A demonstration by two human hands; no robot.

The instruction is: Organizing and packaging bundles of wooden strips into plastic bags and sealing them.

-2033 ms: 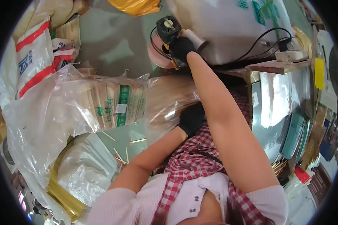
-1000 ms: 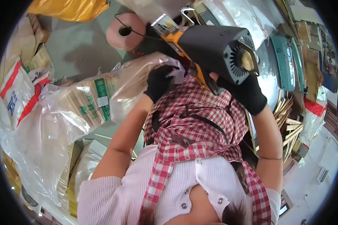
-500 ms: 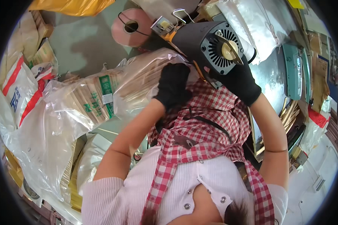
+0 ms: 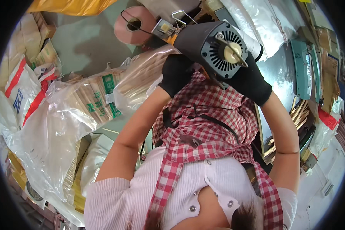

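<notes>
My right hand [image 4: 253,82], in a black glove, is closed at the handle side of a handheld bag sewing machine [image 4: 191,40]. The machine has a dark motor housing, a vented end with a cream knob, orange parts and wire thread guides. A white thread cone [image 4: 246,43] shows behind it. My left hand [image 4: 176,73], also black-gloved, is closed at the right end of a clear plastic bag [image 4: 142,76] full of thin wooden sticks, just left of the machine. Its fingertips, and the bag's edge under the machine, are hidden.
A pink roll [image 4: 132,27] lies on the grey-green surface beyond the bag. More stick packs [image 4: 92,99] in clear plastic lie left. A white sack with red stripes [image 4: 23,92] is at far left, a teal case [image 4: 302,69] at right, loose sticks [image 4: 298,115] below it.
The machine has shifted slightly left. My left hand has moved a little up and away from me, while my right wrist has moved slightly right.
</notes>
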